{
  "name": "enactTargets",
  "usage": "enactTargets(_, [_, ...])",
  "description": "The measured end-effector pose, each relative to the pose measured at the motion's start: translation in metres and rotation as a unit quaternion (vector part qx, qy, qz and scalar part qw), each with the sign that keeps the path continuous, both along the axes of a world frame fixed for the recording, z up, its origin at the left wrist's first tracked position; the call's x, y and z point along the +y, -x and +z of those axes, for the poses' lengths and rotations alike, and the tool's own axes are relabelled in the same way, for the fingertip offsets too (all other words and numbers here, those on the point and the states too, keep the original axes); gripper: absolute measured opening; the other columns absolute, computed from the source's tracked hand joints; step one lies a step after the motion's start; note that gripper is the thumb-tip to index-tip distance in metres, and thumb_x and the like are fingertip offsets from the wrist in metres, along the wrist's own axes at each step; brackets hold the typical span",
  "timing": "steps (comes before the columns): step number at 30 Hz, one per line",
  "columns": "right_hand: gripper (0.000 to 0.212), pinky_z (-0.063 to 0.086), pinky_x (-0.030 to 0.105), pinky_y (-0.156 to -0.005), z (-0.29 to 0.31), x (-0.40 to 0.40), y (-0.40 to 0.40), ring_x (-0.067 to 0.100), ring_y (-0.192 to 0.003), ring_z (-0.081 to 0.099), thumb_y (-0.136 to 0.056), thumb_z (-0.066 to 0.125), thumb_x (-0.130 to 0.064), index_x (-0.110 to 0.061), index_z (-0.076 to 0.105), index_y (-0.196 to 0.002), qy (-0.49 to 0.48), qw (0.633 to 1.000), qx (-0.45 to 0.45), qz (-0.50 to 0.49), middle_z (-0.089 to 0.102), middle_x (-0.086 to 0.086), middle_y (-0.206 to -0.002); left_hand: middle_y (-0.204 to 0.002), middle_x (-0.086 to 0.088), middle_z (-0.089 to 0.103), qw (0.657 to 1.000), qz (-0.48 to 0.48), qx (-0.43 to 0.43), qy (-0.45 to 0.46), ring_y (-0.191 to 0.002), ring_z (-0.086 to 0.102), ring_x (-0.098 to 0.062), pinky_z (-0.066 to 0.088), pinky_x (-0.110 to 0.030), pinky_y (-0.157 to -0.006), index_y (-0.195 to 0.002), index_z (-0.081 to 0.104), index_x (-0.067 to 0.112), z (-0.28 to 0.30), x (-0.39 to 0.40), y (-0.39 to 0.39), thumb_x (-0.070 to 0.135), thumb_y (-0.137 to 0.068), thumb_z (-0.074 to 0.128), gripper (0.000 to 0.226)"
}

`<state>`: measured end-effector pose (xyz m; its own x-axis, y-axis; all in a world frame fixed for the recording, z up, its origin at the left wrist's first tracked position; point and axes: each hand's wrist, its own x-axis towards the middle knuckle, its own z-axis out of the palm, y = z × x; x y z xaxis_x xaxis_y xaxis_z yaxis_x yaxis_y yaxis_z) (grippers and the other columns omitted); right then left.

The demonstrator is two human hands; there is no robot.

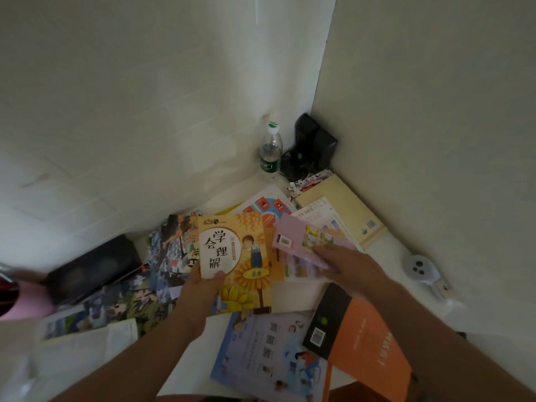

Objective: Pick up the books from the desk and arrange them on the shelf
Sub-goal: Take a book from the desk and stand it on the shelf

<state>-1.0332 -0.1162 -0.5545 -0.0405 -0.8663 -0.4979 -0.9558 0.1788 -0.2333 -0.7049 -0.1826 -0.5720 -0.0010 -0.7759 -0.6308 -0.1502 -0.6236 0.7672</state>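
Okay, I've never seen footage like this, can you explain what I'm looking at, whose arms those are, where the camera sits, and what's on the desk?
There is no machine here. One wide-angle camera worn on a person's head looks down at their own two bare arms.

The left hand grips an orange sunflower book by its lower edge, thumb on the cover. The right hand rests on a pink book; whether it grips it is unclear.

More books lie scattered over the white desk: a beige one, a pale blue one, an orange one and a black one. In the corner stand a water bottle and a dark device. No shelf is visible.
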Motion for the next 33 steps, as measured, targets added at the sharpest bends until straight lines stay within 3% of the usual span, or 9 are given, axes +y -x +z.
enactTargets(5, [0.040, 0.041, 0.021, -0.063, 0.017, 0.020, -0.003, 0.002, -0.074, 0.057, -0.109, 0.052, -0.036, -0.051, 0.052, -0.147, 0.022, 0.992, -0.073, -0.105, 0.059, -0.023, -0.090, -0.142, -0.015, 0.060, 1.000, -0.012, -0.006, -0.008, -0.117, 0.058, -0.036, 0.050, -0.051, -0.100, -0.153, 0.047, 0.017, 0.024, 0.000, -0.007, 0.009, -0.104, 0.061, 0.051])
enactTargets(11, [0.039, 0.048, 0.020, -0.053, 0.014, 0.041, -0.023, 0.013, -0.065, 0.066, -0.108, 0.057, -0.035, -0.037, 0.059, -0.146, 0.091, 0.940, -0.172, -0.281, 0.069, -0.017, -0.091, -0.109, 0.008, 0.065, 0.988, -0.116, 0.073, -0.072, -0.093, 0.060, -0.014, 0.050, -0.044, -0.097, -0.136, 0.049, 0.028, 0.080, 0.035, -0.034, 0.000, -0.099, 0.065, 0.049])
enactTargets(14, [0.039, 0.045, 0.012, -0.051, 0.023, 0.039, -0.030, 0.003, -0.060, 0.062, -0.108, 0.055, -0.031, -0.033, 0.058, -0.147, 0.103, 0.926, -0.181, -0.314, 0.067, -0.018, -0.090, -0.121, 0.002, 0.064, 0.992, -0.074, 0.088, -0.052, -0.093, 0.056, -0.012, 0.046, -0.031, -0.095, -0.134, 0.050, 0.027, 0.081, 0.059, -0.031, -0.004, -0.094, 0.069, 0.054])
enactTargets(18, [0.042, 0.042, 0.011, -0.060, 0.038, 0.029, -0.026, -0.003, -0.068, 0.061, -0.110, 0.050, -0.036, -0.035, 0.052, -0.151, 0.133, 0.943, -0.127, -0.276, 0.072, -0.010, -0.106, -0.127, -0.015, 0.064, 0.993, 0.013, 0.115, -0.010, -0.109, 0.061, -0.036, 0.054, -0.047, -0.090, -0.151, 0.050, 0.013, 0.072, 0.042, -0.004, -0.005, -0.097, 0.063, 0.058])
enactTargets(20, [0.040, 0.045, 0.018, -0.065, 0.042, 0.026, -0.021, 0.006, -0.073, 0.062, -0.109, 0.053, -0.033, -0.033, 0.055, -0.149, 0.125, 0.957, -0.100, -0.241, 0.074, 0.000, -0.117, -0.126, -0.018, 0.069, 0.993, 0.019, 0.102, 0.053, -0.110, 0.063, -0.047, 0.059, -0.057, -0.091, -0.143, 0.057, 0.026, 0.079, 0.022, 0.005, 0.004, -0.101, 0.063, 0.047])
enactTargets(23, [0.044, 0.051, 0.026, -0.065, 0.059, 0.015, -0.010, 0.013, -0.082, 0.066, -0.103, 0.058, -0.019, -0.038, 0.059, -0.143, 0.083, 0.981, -0.054, -0.169, 0.073, 0.001, -0.124, -0.114, 0.003, 0.076, 0.983, -0.027, 0.090, 0.156, -0.090, 0.069, -0.023, 0.065, -0.042, -0.074, -0.127, 0.058, 0.045, 0.098, -0.020, 0.005, 0.010, -0.103, 0.063, 0.043])
enactTargets(26, [0.051, 0.054, 0.030, -0.072, 0.085, -0.001, -0.005, 0.015, -0.097, 0.065, -0.097, 0.058, -0.010, -0.035, 0.061, -0.142, 0.027, 0.995, -0.031, -0.091, 0.071, -0.005, -0.126, -0.109, 0.005, 0.070, 0.974, -0.066, 0.041, 0.212, -0.085, 0.064, -0.011, 0.065, -0.039, -0.064, -0.135, 0.056, 0.038, 0.104, -0.055, 0.005, 0.013, -0.103, 0.064, 0.041])
enactTargets(29, [0.033, 0.050, 0.028, -0.078, 0.119, -0.022, -0.004, 0.009, -0.090, 0.064, -0.093, 0.073, -0.022, -0.041, 0.068, -0.120, 0.034, 0.998, -0.043, -0.039, 0.067, -0.018, -0.098, -0.111, 0.025, 0.066, 0.965, -0.114, -0.015, 0.237, -0.095, 0.064, 0.002, 0.061, -0.028, -0.071, -0.135, 0.058, 0.037, 0.106, -0.062, 0.010, 0.016, -0.102, 0.064, 0.039])
enactTargets(33, [0.031, 0.045, 0.022, -0.071, 0.150, -0.048, -0.023, -0.007, -0.078, 0.062, -0.081, 0.088, -0.031, -0.049, 0.064, -0.091, 0.118, 0.981, -0.147, -0.041, 0.066, -0.020, -0.086, -0.112, 0.013, 0.073, 0.965, -0.184, -0.012, 0.186, -0.106, 0.071, -0.018, 0.058, -0.033, -0.076, -0.126, 0.063, 0.034, 0.092, -0.037, 0.017, 0.018, -0.102, 0.066, 0.030])
